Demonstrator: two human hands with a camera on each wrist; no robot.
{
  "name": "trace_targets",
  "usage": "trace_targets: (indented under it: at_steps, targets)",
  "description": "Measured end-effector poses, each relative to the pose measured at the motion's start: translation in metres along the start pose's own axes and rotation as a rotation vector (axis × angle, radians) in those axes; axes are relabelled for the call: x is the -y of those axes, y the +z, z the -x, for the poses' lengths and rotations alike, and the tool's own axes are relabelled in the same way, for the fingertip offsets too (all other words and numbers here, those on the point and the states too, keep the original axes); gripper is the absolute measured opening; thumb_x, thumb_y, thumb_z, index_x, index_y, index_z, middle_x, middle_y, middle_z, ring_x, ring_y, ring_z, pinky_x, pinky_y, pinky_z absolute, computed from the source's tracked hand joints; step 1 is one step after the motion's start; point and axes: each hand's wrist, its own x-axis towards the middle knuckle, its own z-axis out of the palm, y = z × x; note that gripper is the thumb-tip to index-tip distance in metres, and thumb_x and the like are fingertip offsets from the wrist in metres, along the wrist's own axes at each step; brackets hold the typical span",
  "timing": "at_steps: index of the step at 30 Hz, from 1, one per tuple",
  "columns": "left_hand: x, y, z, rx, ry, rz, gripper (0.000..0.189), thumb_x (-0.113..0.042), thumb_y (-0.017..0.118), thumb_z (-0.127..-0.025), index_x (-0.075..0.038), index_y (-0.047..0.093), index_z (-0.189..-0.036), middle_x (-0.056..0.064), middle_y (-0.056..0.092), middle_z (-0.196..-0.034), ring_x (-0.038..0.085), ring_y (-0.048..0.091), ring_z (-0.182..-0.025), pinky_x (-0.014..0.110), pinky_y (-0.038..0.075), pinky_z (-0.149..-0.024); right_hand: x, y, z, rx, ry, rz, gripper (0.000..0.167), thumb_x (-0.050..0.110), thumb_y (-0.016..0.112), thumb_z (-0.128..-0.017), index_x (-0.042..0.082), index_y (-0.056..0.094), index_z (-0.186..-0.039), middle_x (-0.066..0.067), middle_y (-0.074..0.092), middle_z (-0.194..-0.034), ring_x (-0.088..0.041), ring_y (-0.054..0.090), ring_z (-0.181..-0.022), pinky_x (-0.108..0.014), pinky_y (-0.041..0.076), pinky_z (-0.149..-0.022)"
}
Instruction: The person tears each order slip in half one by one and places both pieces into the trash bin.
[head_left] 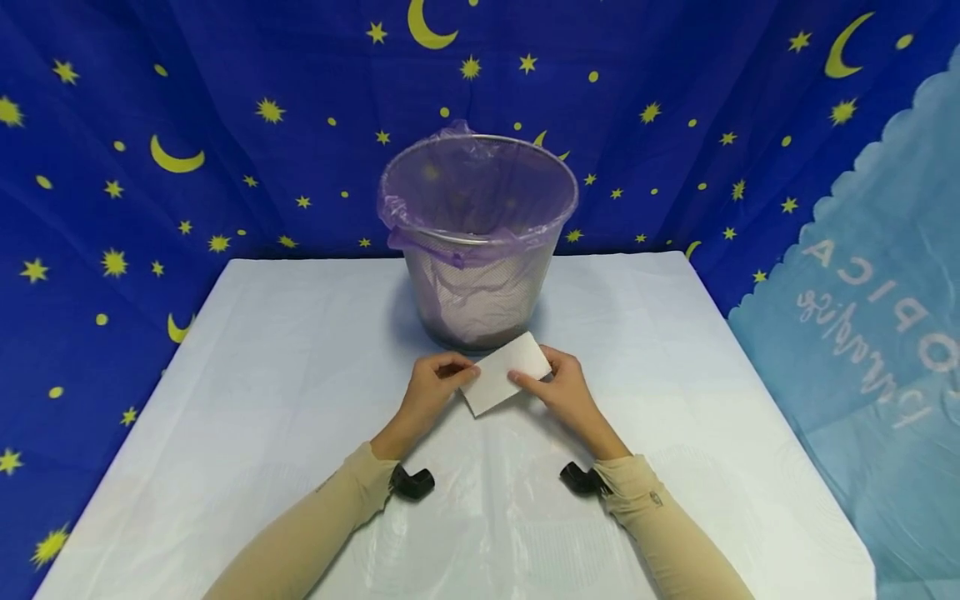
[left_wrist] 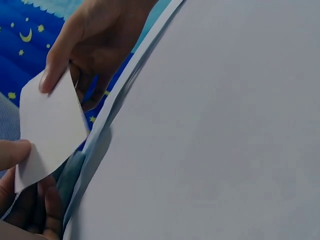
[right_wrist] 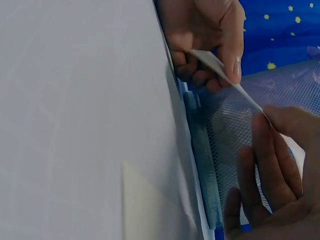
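Note:
A small white rectangular piece of paper (head_left: 501, 379) is held up over the near side of the table, tilted, between both hands. My left hand (head_left: 432, 385) pinches its left end between thumb and fingers. At the other end my right hand (head_left: 567, 390) grips it, the thumb lying on the face towards me. In the left wrist view the paper (left_wrist: 52, 125) shows its blank face, slightly bent. The right wrist view shows the paper (right_wrist: 240, 90) nearly edge-on. Just beyond the hands stands a mesh wastebasket (head_left: 480, 292), lined with a purple plastic bag (head_left: 461, 250).
A white cloth covers the table (head_left: 315, 333). Behind it hangs a dark blue curtain (head_left: 300, 75) with yellow moons and stars. To the right is a light blue cloth (head_left: 885, 333) with lettering. A dark wrist camera (head_left: 412, 483) sticks out at the left sleeve.

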Motion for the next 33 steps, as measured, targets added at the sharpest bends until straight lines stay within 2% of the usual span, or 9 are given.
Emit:
trace_targets:
  at_steps: [2, 4, 9, 12, 16, 22, 29, 33]
  targets:
    - [0.0014, -0.0029, -0.0012, -0.009, -0.021, 0.033, 0.012, -0.005, 0.082, -0.091, 0.004, 0.079, -0.098, 0.006, 0.076, -0.092, 0.012, 0.065, -0.079, 0.021, 0.051, -0.071, 0.0001, 0.0014, 0.0010, 0.047, 0.027, 0.011, 0.029, 0.017, 0.089, -0.086, 0.004, 0.077, -0.109, -0.007, 0.078, -0.090, -0.012, 0.064, -0.073, -0.026, 0.052, -0.065]
    - [0.0020, -0.0049, -0.0018, -0.014, -0.038, 0.073, 0.014, -0.004, 0.081, -0.091, 0.007, 0.078, -0.100, 0.003, 0.076, -0.090, 0.011, 0.064, -0.078, 0.021, 0.050, -0.070, 0.0006, 0.0027, 0.0024, 0.107, 0.051, 0.009, 0.032, 0.017, 0.089, -0.085, 0.002, 0.076, -0.111, -0.008, 0.078, -0.089, -0.011, 0.064, -0.070, -0.026, 0.053, -0.061]
    - [0.0028, -0.0072, -0.0031, -0.018, -0.044, 0.143, 0.019, -0.001, 0.080, -0.091, 0.013, 0.075, -0.102, -0.003, 0.071, -0.079, 0.009, 0.054, -0.067, 0.020, 0.044, -0.062, 0.0009, 0.0041, 0.0051, 0.233, 0.077, 0.036, 0.037, 0.017, 0.090, -0.084, 0.001, 0.076, -0.115, -0.008, 0.080, -0.097, -0.012, 0.068, -0.076, -0.027, 0.058, -0.067]
    - [0.0019, -0.0070, -0.0033, -0.020, -0.036, 0.147, 0.019, -0.001, 0.081, -0.090, 0.014, 0.075, -0.101, -0.004, 0.065, -0.070, 0.008, 0.047, -0.064, 0.021, 0.040, -0.059, 0.0014, 0.0041, 0.0059, 0.265, 0.069, 0.064, 0.036, 0.020, 0.091, -0.083, 0.006, 0.078, -0.114, -0.006, 0.080, -0.098, -0.013, 0.068, -0.075, -0.028, 0.057, -0.066]
    - [0.0009, -0.0065, -0.0030, -0.016, -0.032, 0.118, 0.019, -0.002, 0.082, -0.089, 0.012, 0.076, -0.099, -0.004, 0.055, -0.065, 0.008, 0.044, -0.062, 0.021, 0.037, -0.058, 0.0011, 0.0038, 0.0066, 0.274, 0.057, 0.095, 0.030, 0.024, 0.091, -0.083, 0.011, 0.079, -0.107, -0.002, 0.078, -0.090, -0.013, 0.064, -0.070, -0.029, 0.054, -0.061]
    - [0.0007, -0.0074, -0.0024, 0.041, -0.006, 0.044, 0.018, -0.007, 0.085, -0.088, 0.004, 0.079, -0.101, 0.000, 0.062, -0.072, 0.008, 0.046, -0.065, 0.021, 0.039, -0.059, 0.0001, 0.0036, 0.0073, 0.285, 0.052, 0.118, 0.026, 0.028, 0.092, -0.082, 0.017, 0.079, -0.102, 0.003, 0.075, -0.084, -0.012, 0.062, -0.068, -0.029, 0.052, -0.062]
    - [0.0018, -0.0087, -0.0043, 0.152, 0.099, -0.006, 0.011, -0.009, 0.083, -0.091, -0.007, 0.080, -0.101, 0.007, 0.078, -0.099, 0.015, 0.067, -0.096, 0.025, 0.049, -0.087, 0.0011, 0.0041, 0.0069, 0.333, 0.023, 0.182, 0.033, 0.033, 0.093, -0.081, 0.019, 0.079, -0.107, 0.006, 0.076, -0.090, -0.012, 0.064, -0.074, -0.030, 0.054, -0.069]
    - [0.0011, -0.0082, -0.0052, 0.174, 0.107, -0.052, 0.007, -0.008, 0.082, -0.092, -0.005, 0.081, -0.098, 0.012, 0.079, -0.098, 0.015, 0.068, -0.094, 0.026, 0.050, -0.083, 0.0015, 0.0047, 0.0054, 0.346, 0.006, 0.211, 0.034, 0.035, 0.093, -0.082, 0.020, 0.079, -0.110, 0.008, 0.076, -0.091, -0.011, 0.065, -0.075, -0.029, 0.055, -0.070]
